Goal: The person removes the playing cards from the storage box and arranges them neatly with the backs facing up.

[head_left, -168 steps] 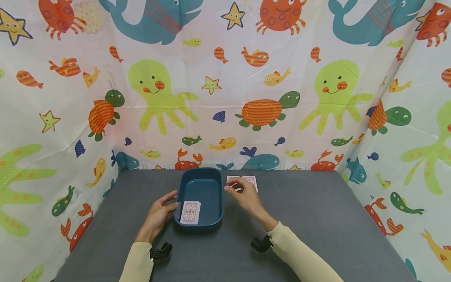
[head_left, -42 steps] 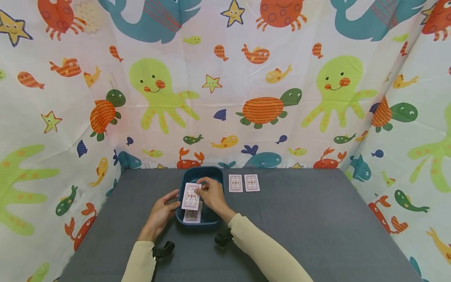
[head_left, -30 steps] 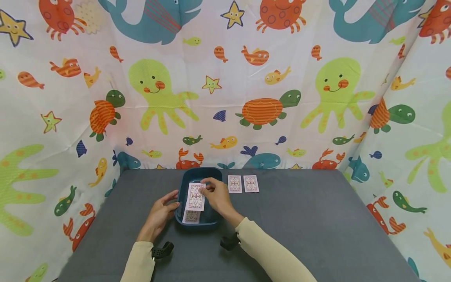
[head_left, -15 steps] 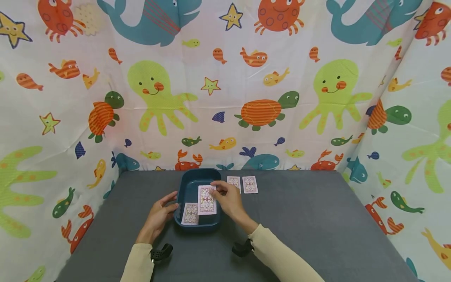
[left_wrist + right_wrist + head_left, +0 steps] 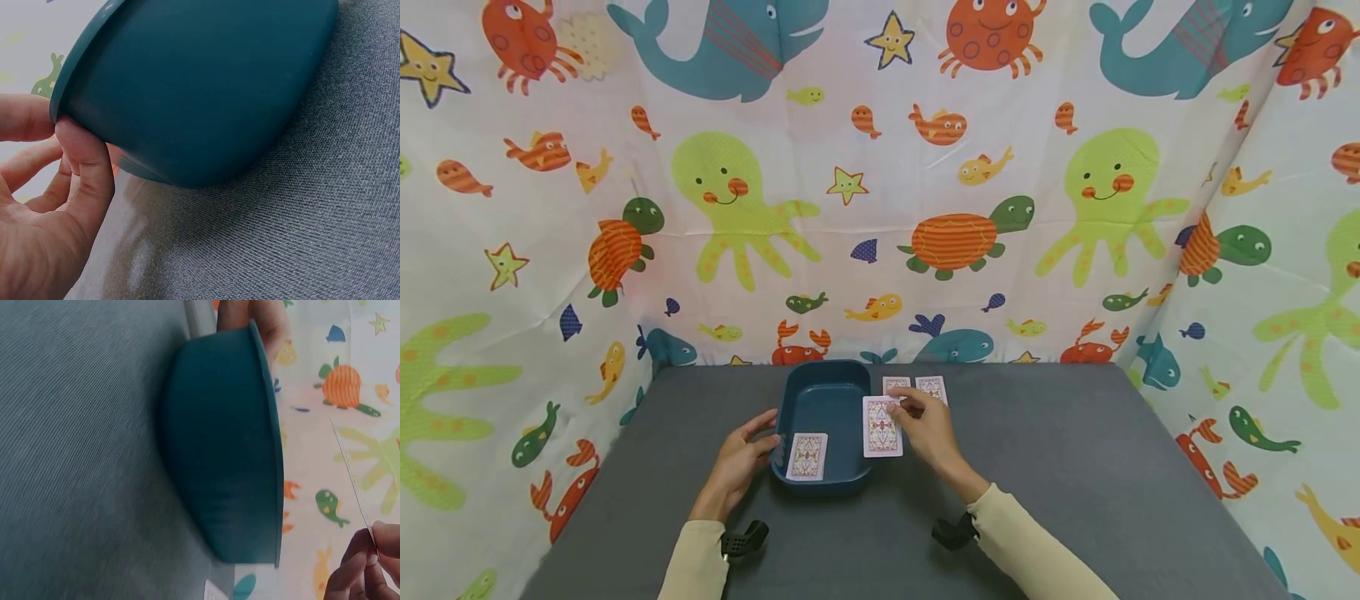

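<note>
My left hand (image 5: 735,462) holds the left side of a dark blue plastic tub (image 5: 826,407), thumb and fingers at its rim and outer wall. Inside the tub, near its front left corner, lies a stack of patterned playing cards (image 5: 807,457), back side up. Between thumb and fingers my right hand (image 5: 928,429) pinches a single playing card (image 5: 878,427) by its right edge, raised just over the tub's right rim. In the right wrist view that card (image 5: 351,472) appears edge-on, clear of the table.
Behind the right hand, two playing cards lie back side up on the grey table (image 5: 1037,467): the left one (image 5: 895,382) partly covered, the right one (image 5: 932,385) beside it. A sea-animal curtain (image 5: 880,208) hangs along the table's back and sides.
My right hand has carried the pinched card rightward from above the stack to the tub's right rim. The stack is uncovered again. My left hand and the tub have stayed in place.
</note>
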Motion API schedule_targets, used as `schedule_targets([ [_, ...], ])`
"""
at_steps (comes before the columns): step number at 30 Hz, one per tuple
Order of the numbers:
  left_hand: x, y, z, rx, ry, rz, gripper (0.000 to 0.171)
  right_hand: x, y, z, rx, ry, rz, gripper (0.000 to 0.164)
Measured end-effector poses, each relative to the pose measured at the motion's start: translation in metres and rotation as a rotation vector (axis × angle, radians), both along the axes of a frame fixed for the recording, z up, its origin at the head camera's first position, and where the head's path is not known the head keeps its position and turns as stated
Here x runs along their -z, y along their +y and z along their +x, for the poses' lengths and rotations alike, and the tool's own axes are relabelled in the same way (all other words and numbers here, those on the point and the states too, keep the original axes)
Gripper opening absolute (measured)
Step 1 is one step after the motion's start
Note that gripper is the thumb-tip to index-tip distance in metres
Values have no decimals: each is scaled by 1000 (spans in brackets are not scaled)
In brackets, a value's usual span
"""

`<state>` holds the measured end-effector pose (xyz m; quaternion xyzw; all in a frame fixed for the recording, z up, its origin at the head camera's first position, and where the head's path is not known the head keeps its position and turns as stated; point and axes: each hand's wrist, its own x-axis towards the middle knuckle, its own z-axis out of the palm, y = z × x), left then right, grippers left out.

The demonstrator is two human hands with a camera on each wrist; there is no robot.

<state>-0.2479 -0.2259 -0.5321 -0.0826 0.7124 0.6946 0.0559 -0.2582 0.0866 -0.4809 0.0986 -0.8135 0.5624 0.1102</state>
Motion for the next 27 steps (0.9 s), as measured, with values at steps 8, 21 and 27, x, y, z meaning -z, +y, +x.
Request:
schedule_targets([
  [8,1,0,1,0,-15,8,51,8,32,0,57,-9,34,22],
  [21,1,0,-1,-10,-10,-7,50,17,81,-23,138,20,107,24],
  [27,1,0,-1,-11,-12,-2,50,24,100,-36,144,3,158,23],
])
